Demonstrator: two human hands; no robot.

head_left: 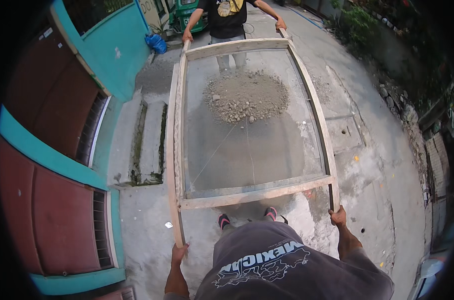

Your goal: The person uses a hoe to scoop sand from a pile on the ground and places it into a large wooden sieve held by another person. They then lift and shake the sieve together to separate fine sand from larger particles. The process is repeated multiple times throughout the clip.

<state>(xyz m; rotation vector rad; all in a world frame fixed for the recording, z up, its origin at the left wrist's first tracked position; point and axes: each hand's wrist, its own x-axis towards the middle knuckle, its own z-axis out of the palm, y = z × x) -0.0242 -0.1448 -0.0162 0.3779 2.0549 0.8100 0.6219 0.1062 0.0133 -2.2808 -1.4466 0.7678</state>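
Note:
A large wooden-framed sand screen (259, 191) with fine mesh spans the space in front of me. My left hand (179, 253) is closed around the end of its near left handle, and my right hand (338, 216) grips the near right one. On the far half of the mesh lies a heap of gravel (247, 95) with small stones. Fine grey sand shows through the mesh nearer to me. Across the screen, another person holds the far handles, with one hand (187, 36) on the left and one hand (281, 24) on the right.
Concrete paving (364, 200) lies around the screen. To the left run a teal wall (119, 60), reddish-brown doors (57, 215) and a concrete step (127, 145) with a gap. A blue bag (156, 44) and green vehicle (179, 17) stand farther back. Rubble and plants (359, 25) line the right.

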